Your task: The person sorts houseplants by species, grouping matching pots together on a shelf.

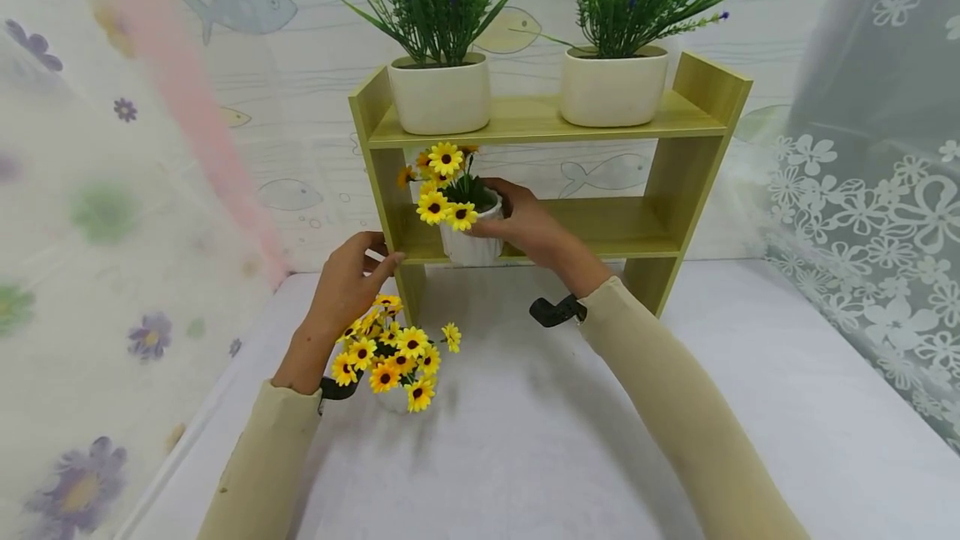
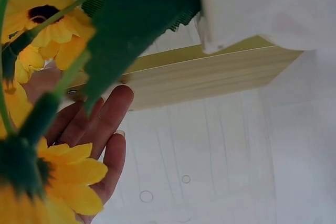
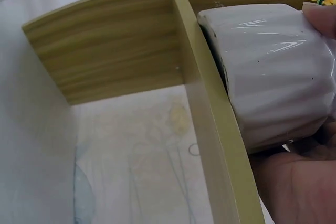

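Near-upright flowerpot (image 1: pixel 472 246) at shelf's (image 1: pixel 611 227) front edge.
Right hand (image 1: pixel 531 225) grips it from the right; left hand (image 1: pixel 347 280), fingers loose, touches shelf.

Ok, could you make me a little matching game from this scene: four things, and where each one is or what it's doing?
1. Left hand
2. Right hand
3. Cream planters
4. Lower yellow flowers

A. On the top board
B. Holding a white pot
C. Low, over the white table
D. Touching the shelf's left panel

Pairs: 1-D, 2-B, 3-A, 4-C.
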A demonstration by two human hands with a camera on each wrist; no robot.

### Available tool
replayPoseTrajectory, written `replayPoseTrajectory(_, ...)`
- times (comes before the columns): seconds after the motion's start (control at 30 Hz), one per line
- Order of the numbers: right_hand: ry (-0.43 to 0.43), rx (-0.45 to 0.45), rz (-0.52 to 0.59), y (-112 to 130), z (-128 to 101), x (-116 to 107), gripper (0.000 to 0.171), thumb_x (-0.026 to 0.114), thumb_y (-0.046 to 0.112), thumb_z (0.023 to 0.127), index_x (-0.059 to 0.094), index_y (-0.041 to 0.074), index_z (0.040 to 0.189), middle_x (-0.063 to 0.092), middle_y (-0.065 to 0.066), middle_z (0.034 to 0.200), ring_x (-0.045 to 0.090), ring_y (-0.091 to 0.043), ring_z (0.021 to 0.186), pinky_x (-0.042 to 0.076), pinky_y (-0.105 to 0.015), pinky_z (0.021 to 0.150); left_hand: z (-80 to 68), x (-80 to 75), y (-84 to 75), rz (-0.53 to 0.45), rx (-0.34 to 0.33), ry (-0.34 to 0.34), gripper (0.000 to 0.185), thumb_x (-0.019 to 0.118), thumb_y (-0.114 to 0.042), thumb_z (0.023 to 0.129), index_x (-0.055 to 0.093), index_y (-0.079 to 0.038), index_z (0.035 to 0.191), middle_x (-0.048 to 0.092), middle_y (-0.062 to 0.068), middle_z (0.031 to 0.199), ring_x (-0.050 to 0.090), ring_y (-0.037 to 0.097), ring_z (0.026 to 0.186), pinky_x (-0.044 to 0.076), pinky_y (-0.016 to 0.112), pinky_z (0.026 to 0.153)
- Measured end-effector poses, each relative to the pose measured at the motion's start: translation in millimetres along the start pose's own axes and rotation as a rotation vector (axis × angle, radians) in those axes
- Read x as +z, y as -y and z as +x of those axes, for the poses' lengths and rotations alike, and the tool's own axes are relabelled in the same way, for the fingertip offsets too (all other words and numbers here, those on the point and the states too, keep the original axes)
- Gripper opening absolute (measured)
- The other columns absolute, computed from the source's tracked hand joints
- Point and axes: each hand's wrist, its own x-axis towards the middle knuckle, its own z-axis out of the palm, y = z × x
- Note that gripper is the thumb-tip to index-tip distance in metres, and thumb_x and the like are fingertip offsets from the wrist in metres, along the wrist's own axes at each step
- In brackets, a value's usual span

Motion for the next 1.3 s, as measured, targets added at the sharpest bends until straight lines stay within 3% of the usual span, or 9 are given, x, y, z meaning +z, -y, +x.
replayPoseTrajectory(0.07,-0.001,0.0,-0.002,-0.6,-0.5,0.4,0.087,0.081,0.017,0.092,0.035,0.016,0.167,0.034,-0.005,0.17,0.043,-0.024,0.145,0.049,-0.042,0.109,-0.1,0.2,-0.3,0.002,-0.002,-0.002,0.048,0.065,-0.038,0.107,0.058,-0.003,0.14,0.066,0.013,0.123,0.073,0.031,0.102,0.062,0.051,0.088)
replayPoseTrajectory(0.27,-0.044,0.005,-0.058,-2.1,-9.5,1.8,0.087,0.084,0.032,0.092,0.038,0.02,0.165,0.049,-0.007,0.154,0.054,-0.025,0.117,0.051,-0.042,0.093,-0.3,-0.5,-0.4,0.005,0.006,-0.004,0.048,0.065,-0.038,0.107,0.058,-0.003,0.14,0.066,0.013,0.123,0.073,0.031,0.101,0.063,0.05,0.087)
replayPoseTrajectory(0.43,-0.079,-0.006,-0.075,-4.2,-15.2,4.0,0.087,0.085,0.038,0.091,0.04,0.018,0.163,0.053,-0.006,0.153,0.057,-0.025,0.128,0.054,-0.047,0.103,-0.5,-0.9,-1.5,0.004,0.003,-0.001,0.049,0.065,-0.038,0.107,0.059,-0.003,0.14,0.066,0.013,0.123,0.074,0.03,0.099,0.063,0.05,0.086)
replayPoseTrajectory(0.57,-0.082,-0.008,-0.078,-4.9,-16.5,4.5,0.09,0.084,0.039,0.092,0.036,0.016,0.165,0.054,-0.006,0.151,0.058,-0.024,0.124,0.055,-0.043,0.1,-0.1,-1.9,-1.5,0.001,0.01,-0.004,0.048,0.064,-0.038,0.108,0.058,-0.003,0.14,0.066,0.013,0.123,0.074,0.031,0.099,0.063,0.05,0.086)
replayPoseTrajectory(0.73,-0.09,-0.016,-0.129,-7.1,-17.9,6.3,0.097,0.083,0.049,0.091,0.033,0.017,0.167,0.061,-0.012,0.131,0.057,-0.027,0.109,0.052,-0.044,0.089,-0.5,-2.3,-0.1,0.003,0.013,-0.008,0.047,0.064,-0.038,0.108,0.059,-0.003,0.139,0.066,0.012,0.122,0.073,0.03,0.099,0.063,0.05,0.086)
replayPoseTrajectory(0.8,-0.102,-0.04,-0.158,-9.0,-20.3,8.0,0.096,0.083,0.05,0.09,0.034,0.017,0.167,0.062,-0.011,0.131,0.059,-0.025,0.11,0.053,-0.044,0.09,-1.2,-2.1,-0.2,0.001,0.007,-0.003,0.047,0.064,-0.038,0.108,0.059,-0.003,0.139,0.066,0.012,0.122,0.073,0.03,0.099,0.063,0.049,0.086)
replayPoseTrajectory(0.9,-0.122,-0.098,-0.144,-12.3,-26.6,11.3,0.091,0.083,0.041,0.093,0.036,0.013,0.166,0.06,-0.009,0.143,0.062,-0.023,0.124,0.055,-0.043,0.102,-1.6,-1.5,-0.7,-0.003,-0.005,0.004,0.047,0.065,-0.037,0.107,0.058,-0.003,0.139,0.066,0.012,0.123,0.073,0.03,0.099,0.063,0.049,0.086)
replayPoseTrajectory(1.03,-0.147,-0.178,-0.082,-12.6,-39.5,16.9,0.084,0.083,0.022,0.094,0.037,0.006,0.163,0.05,-0.011,0.159,0.052,-0.025,0.145,0.044,-0.042,0.12,-1.1,-1.3,-1.2,-0.001,-0.01,0.006,0.048,0.065,-0.037,0.108,0.058,-0.003,0.14,0.065,0.013,0.123,0.073,0.03,0.099,0.063,0.049,0.087)
replayPoseTrajectory(1.3,-0.269,-0.334,-0.014,-24.0,-76.0,33.7,0.073,0.081,-0.001,0.091,0.044,-0.006,0.153,0.046,-0.021,0.154,0.047,-0.036,0.146,0.039,-0.045,0.123,-1.2,-1.9,-1.6,0.004,-0.006,0.006,0.047,0.065,-0.037,0.108,0.058,-0.003,0.139,0.065,0.011,0.122,0.073,0.028,0.098,0.063,0.048,0.085)
